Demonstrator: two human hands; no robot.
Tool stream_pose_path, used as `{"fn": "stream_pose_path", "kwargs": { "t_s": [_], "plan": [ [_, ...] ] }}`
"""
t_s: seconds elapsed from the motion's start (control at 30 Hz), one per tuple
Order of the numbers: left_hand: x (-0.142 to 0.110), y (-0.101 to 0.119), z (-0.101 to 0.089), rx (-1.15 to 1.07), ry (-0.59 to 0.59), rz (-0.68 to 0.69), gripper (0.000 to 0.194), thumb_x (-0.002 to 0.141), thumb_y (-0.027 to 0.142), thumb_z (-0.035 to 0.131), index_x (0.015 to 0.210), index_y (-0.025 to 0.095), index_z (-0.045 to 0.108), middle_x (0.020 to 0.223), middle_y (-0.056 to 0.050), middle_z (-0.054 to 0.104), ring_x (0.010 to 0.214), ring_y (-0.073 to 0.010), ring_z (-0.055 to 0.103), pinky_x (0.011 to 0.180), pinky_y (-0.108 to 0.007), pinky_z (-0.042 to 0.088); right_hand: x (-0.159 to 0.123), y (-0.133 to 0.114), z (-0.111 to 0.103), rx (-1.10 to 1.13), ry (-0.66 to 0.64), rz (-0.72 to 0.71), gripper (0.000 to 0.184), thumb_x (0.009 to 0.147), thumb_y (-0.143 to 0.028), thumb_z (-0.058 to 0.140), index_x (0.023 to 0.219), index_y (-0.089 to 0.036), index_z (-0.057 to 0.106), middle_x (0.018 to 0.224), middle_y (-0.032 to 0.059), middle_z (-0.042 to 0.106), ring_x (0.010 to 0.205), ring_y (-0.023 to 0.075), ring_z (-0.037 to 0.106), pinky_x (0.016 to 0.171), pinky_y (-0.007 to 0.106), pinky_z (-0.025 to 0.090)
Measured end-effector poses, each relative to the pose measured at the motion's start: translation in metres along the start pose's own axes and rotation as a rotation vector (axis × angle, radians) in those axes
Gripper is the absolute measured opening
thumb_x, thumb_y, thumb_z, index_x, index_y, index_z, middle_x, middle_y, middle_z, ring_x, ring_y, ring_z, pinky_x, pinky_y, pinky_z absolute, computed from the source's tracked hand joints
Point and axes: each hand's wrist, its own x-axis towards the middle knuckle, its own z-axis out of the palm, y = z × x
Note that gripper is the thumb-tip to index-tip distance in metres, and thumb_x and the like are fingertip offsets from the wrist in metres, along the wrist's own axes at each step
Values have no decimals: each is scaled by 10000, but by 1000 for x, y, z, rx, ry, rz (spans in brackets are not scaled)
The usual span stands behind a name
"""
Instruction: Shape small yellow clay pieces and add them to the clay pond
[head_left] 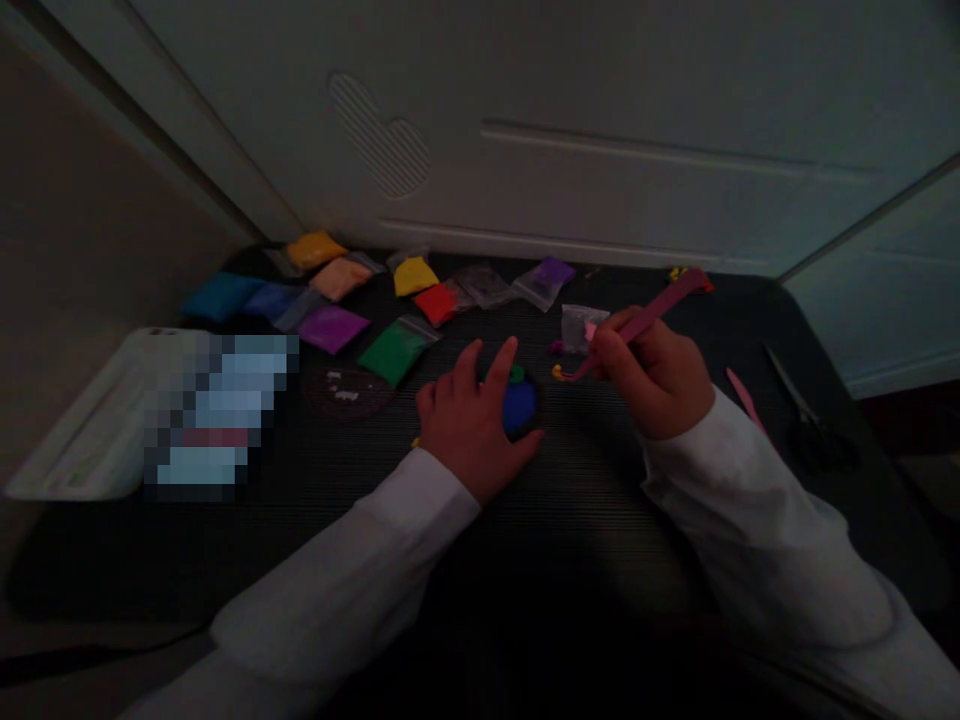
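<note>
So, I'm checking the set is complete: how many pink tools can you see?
2: the long pink tool held in the right hand, and a second pink tool lying on the table just left of the scissors. More could be hidden under the left hand.

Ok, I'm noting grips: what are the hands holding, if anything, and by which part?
The right hand holds the pink tool around its middle. The left hand is spread beside the blue piece; whether it grips that can't be told.

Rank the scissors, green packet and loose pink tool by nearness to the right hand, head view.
1. Loose pink tool: just right of the right hand.
2. Scissors: farther right.
3. Green packet: leftward, past the left hand.
</note>
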Motion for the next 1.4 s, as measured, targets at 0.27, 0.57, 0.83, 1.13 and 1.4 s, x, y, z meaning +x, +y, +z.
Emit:
{"fn": "stream_pose_path", "kwargs": {
  "t_s": [0.27,0.57,0.83,1.13,1.4],
  "plan": [
    [2,-1,1,-5,-2,24,806,638,434,575,1334,240,219,1337,-154,303,1095,-343,424,868,-464,313,0,0,0,3,11,3,123,837,-268,428,811,-191,521,716,-3,613,568,93,570,547,220,425],
    [2,-8,4,-40,19,118,809,639,407,579,1335,251,197,1343,-151,272,1093,-333,420,869,-461,316,0,1,0,11,23,4,128,838,-276,424,814,-198,522,721,-3,617,565,100,574,548,230,435],
    [18,-27,-1,-95,-90,359,816,636,378,596,1333,246,193,1377,-161,205,1076,-322,435,879,-489,306,0,1,-1,10,19,6,142,844,-275,413,811,-187,520,717,1,608,578,98,570,554,226,423],
    [37,-41,-4,-151,-211,561,831,629,383,610,1331,193,208,1392,-182,182,1183,-341,338,908,-496,295,0,-1,4,22,-118,-64,162,847,-269,405,802,-157,513,718,11,594,610,89,556,593,217,423],
    [28,-58,-8,-178,-128,512,867,611,467,622,1327,185,223,1387,-172,232,1234,-340,268,952,-503,244,-1,2,20,9,-350,-148,201,842,-296,401,822,-145,532,767,52,613,678,150,575,634,283,439]
  ]
}}
